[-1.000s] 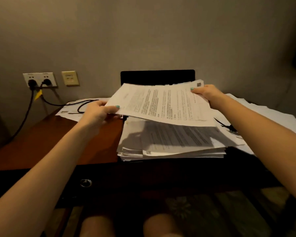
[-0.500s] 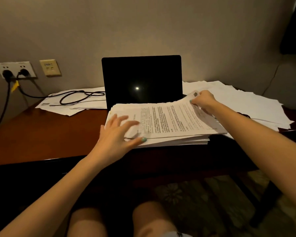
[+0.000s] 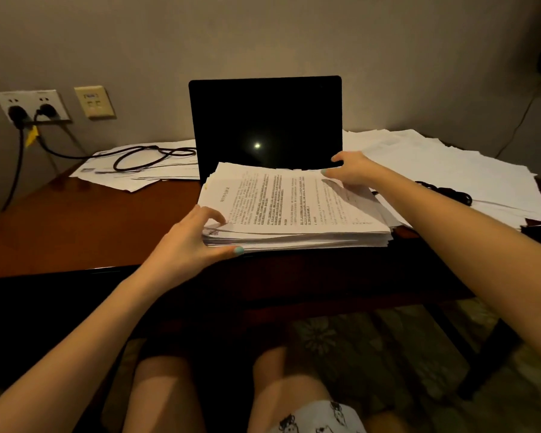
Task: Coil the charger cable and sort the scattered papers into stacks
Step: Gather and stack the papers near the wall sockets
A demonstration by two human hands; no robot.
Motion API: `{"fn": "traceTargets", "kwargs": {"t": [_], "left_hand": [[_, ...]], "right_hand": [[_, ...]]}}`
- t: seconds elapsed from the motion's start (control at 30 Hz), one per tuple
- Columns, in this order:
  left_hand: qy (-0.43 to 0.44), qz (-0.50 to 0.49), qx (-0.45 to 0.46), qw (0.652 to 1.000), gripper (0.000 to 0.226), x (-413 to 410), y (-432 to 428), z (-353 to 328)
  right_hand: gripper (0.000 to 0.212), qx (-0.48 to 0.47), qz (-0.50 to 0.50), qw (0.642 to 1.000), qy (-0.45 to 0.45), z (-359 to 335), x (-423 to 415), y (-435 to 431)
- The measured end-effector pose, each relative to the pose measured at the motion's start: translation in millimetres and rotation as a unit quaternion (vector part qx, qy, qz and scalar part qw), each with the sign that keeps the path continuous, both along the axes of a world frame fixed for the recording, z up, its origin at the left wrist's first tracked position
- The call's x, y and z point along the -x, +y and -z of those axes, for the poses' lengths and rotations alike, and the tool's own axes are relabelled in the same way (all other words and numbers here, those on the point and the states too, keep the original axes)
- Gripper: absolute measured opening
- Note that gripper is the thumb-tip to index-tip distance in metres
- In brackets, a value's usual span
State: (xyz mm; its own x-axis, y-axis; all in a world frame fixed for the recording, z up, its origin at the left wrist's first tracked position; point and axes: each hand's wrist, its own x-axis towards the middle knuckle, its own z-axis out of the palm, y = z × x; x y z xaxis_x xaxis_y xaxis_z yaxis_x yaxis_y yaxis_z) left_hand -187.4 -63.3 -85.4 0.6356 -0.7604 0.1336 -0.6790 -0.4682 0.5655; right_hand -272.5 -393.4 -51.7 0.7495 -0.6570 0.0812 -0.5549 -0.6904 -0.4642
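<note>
The airborne sheet (image 3: 294,198) now tops the paper stack (image 3: 310,240), whose opposite corners left grip (image 3: 188,242) and right grip (image 3: 353,170) clasp, squaring it up.

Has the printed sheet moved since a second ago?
Yes. The printed sheet has come down: it was held in the air above the paper stack in front of the laptop, and now lies flat on top.

Home study corner, wooden desk (image 3: 75,220), laptop (image 3: 264,126), wall sockets (image 3: 32,106), patterned carpet (image 3: 372,345)
</note>
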Motion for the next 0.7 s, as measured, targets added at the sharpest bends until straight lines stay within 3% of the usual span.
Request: {"fn": "traceTargets", "kwargs": {"t": [0.13,0.27,0.43,0.53,0.7], "left_hand": [[-0.019,-0.054,0.024,0.998,0.046,7,-2,4],[-0.049,-0.066,0.082,0.993,0.034,16,-2,8],[-0.016,-0.037,0.088,0.995,0.036,18,3,11],[-0.019,-0.068,0.118,0.991,0.024,15,0,11],[0.024,-0.079,0.161,0.983,0.027,5,8,17]], "right_hand": [[0.055,0.026,-0.03,0.997,0.064,7,-7,0],[0.062,0.055,-0.034,0.996,0.061,11,-12,1],[0.058,0.108,-0.054,0.988,0.092,11,-16,4],[0.054,0.169,-0.051,0.977,0.121,11,-22,10],[0.054,0.189,-0.111,0.973,0.068,9,-38,34]]}}
